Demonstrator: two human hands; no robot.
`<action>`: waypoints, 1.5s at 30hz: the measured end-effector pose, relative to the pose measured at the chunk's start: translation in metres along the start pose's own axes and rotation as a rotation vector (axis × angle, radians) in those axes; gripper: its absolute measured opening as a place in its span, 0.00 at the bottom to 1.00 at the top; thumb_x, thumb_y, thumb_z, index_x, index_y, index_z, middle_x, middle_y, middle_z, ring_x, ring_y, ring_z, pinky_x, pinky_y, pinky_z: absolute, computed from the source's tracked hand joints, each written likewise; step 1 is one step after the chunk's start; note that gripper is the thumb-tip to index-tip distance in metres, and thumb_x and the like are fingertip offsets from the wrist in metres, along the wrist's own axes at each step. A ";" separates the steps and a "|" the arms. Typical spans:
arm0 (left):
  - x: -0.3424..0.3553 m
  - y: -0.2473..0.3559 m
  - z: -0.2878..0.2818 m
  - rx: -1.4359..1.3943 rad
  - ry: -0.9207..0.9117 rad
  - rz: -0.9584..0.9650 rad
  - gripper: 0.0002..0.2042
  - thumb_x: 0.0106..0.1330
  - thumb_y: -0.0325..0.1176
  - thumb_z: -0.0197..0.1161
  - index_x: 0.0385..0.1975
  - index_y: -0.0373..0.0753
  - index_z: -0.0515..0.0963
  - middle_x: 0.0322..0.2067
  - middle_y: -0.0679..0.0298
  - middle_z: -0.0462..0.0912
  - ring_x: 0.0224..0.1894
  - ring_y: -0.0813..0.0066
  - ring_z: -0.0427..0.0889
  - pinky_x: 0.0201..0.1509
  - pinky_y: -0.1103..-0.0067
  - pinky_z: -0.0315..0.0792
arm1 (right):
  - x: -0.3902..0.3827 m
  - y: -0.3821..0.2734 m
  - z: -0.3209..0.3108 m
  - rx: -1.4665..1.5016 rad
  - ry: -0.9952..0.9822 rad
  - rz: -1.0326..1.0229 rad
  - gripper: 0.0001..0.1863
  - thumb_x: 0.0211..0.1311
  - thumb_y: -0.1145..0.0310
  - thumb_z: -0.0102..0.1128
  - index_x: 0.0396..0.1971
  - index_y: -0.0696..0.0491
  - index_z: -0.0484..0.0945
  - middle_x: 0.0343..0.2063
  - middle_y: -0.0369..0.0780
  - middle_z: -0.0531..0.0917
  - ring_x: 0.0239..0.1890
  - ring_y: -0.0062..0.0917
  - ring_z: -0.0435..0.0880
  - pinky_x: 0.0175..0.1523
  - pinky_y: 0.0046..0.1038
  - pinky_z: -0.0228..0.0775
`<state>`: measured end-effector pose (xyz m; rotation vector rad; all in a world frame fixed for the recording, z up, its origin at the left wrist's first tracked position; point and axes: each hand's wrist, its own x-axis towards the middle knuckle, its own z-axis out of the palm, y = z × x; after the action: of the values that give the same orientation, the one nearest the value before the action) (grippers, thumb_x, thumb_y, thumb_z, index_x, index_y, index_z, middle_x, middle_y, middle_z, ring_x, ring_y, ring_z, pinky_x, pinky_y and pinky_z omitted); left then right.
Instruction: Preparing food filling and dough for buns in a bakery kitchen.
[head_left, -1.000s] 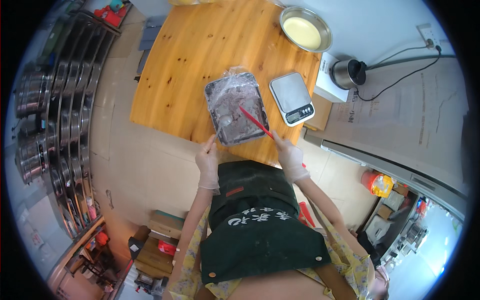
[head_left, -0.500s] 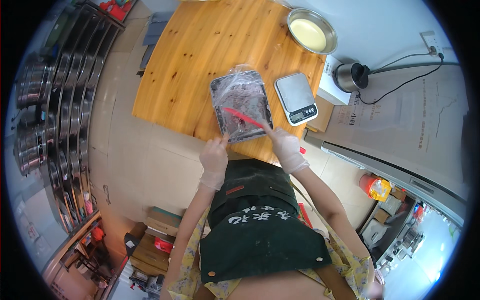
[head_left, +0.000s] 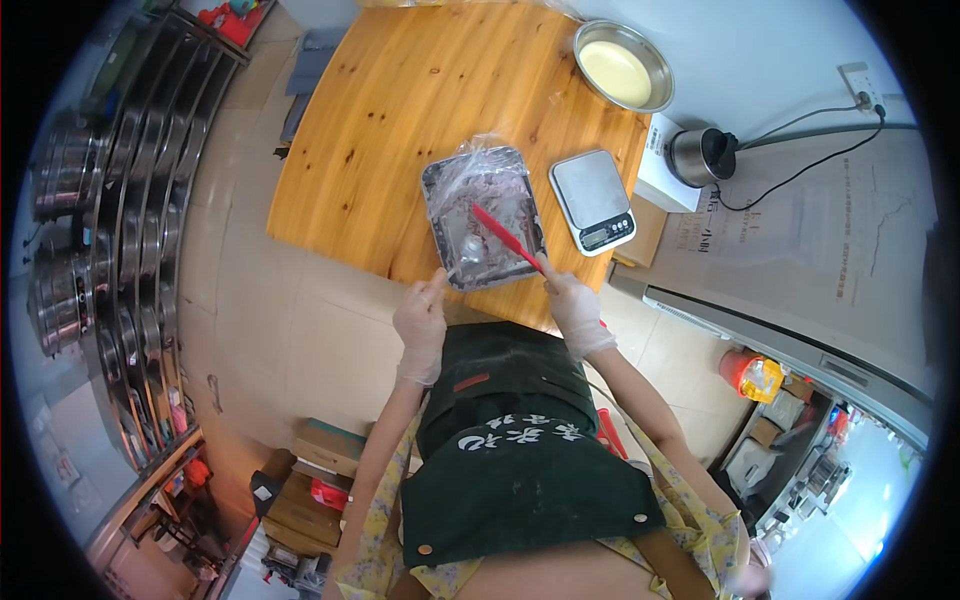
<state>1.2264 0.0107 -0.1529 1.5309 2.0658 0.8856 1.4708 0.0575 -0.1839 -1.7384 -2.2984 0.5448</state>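
A dark rectangular tray [head_left: 431, 215] lined with clear plastic film [head_left: 482, 157] stands at the table's near edge. Greyish-purple paste [head_left: 497, 190] is spread unevenly inside it. In a thin clear glove, my right hand [head_left: 573, 308] is closed around the handle of a red spatula [head_left: 508, 233], whose blade points up and left over the paste. My left hand [head_left: 420, 316], also gloved, is closed at the tray's near left corner. From its fingertips, what looks like a shiny spoon [head_left: 470, 250] reaches into the tray; its handle is mostly hidden.
A digital scale [head_left: 592, 195] stands right of the tray. Beyond it sits a metal bowl [head_left: 624, 66] of pale yellow liquid near the wall. A steel kettle [head_left: 702, 156] rests on a white box at the right. Shelves with metal pots [head_left: 62, 290] line the left.
The red spatula has turned to a steeper angle, its blade shifting right, while my right hand has drawn slightly nearer. My left hand has lowered a little, and the shiny spoon-like end now shows.
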 end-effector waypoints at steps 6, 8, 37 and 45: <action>0.003 -0.041 0.010 -0.616 -0.134 -0.558 0.14 0.58 0.25 0.59 0.44 0.44 0.80 0.26 0.61 0.77 0.26 0.72 0.75 0.33 0.79 0.68 | -0.004 -0.019 -0.027 0.034 -0.025 0.036 0.27 0.56 0.72 0.53 0.57 0.37 0.68 0.19 0.39 0.75 0.18 0.32 0.78 0.22 0.33 0.69; 0.014 -0.024 0.011 -0.378 -0.130 -0.380 0.14 0.59 0.24 0.57 0.44 0.41 0.80 0.25 0.64 0.75 0.27 0.77 0.73 0.32 0.80 0.67 | 0.002 -0.025 -0.043 0.016 -0.009 -0.018 0.27 0.56 0.71 0.53 0.58 0.37 0.68 0.19 0.39 0.74 0.19 0.32 0.77 0.23 0.34 0.69; 0.056 0.043 0.037 -0.242 -0.103 -0.068 0.15 0.64 0.26 0.54 0.50 0.36 0.76 0.25 0.70 0.71 0.25 0.83 0.68 0.28 0.85 0.62 | -0.005 0.039 -0.025 0.069 -0.244 0.053 0.25 0.57 0.71 0.50 0.57 0.39 0.67 0.20 0.40 0.77 0.19 0.34 0.80 0.22 0.34 0.71; 0.219 0.091 0.201 -1.197 -0.530 -0.883 0.11 0.68 0.33 0.50 0.43 0.33 0.73 0.21 0.70 0.68 0.17 0.88 0.56 0.17 0.89 0.51 | -0.026 0.054 -0.033 0.277 -0.231 0.065 0.27 0.57 0.67 0.55 0.59 0.38 0.66 0.20 0.40 0.75 0.19 0.34 0.77 0.23 0.34 0.69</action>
<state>1.3551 0.2857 -0.2227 0.1223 1.1381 0.8959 1.5381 0.0506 -0.1747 -1.6946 -2.1845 1.0719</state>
